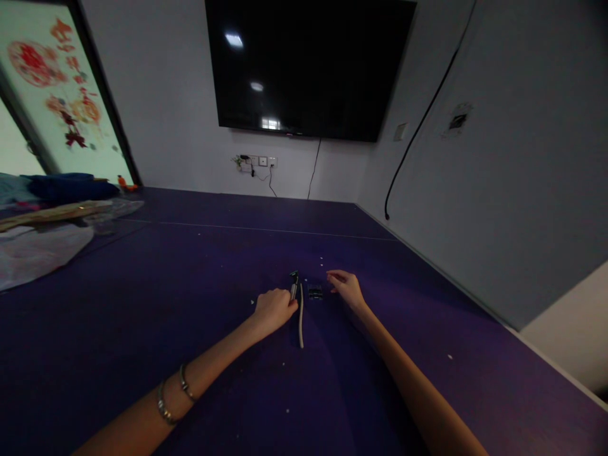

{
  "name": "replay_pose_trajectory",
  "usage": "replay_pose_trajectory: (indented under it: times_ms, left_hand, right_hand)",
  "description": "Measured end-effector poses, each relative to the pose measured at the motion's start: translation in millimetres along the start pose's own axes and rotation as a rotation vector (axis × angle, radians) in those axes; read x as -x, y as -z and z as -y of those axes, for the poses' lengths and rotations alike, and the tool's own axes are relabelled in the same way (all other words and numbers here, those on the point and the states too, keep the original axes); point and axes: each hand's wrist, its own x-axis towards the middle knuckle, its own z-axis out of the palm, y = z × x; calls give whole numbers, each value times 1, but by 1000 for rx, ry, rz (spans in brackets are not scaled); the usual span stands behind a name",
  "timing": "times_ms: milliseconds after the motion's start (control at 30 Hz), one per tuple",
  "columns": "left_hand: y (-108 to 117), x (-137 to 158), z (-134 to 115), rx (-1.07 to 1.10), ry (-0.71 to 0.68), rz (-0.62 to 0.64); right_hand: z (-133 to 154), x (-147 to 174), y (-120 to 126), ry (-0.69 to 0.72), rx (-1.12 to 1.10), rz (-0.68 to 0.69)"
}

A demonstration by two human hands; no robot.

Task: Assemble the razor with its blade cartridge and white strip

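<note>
Razor (294,289) in left hand (275,309), right hand (349,289) apart.

A large black television (311,69) hangs on a grey wall (156,95), its dark screen reflecting lights. Beneath the television are wall sockets (263,161) with plugs, and a thin cord (314,168) runs down from it. Left of the television, a bright glass door (35,117) bears red decorations (33,63). To its right, a second grey wall (513,171) carries a black cable (418,130). Below the television spreads a dark purple surface (118,316) with a pale seam.
</note>
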Motion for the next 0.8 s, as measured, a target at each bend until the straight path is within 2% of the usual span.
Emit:
replay_pose_trajectory:
  times_ms: [100,233,333,567,800]
  left_hand:
    - [8,0,-2,25,11,-54]
    - [18,2,-4,46,27,-81]
    - [22,4,-7,38,31,-79]
    - [21,8,-14,16,28,-79]
    - [25,11,-19,33,5,-87]
  right_hand:
    - [19,6,-15,-85,-113,7]
    - [47,20,-40,-319,-369,131]
    - [61,32,-54,-404,-460,199]
    - [61,42,-66,-369,-521,199]
    - [64,41,-62,-366,-491,180]
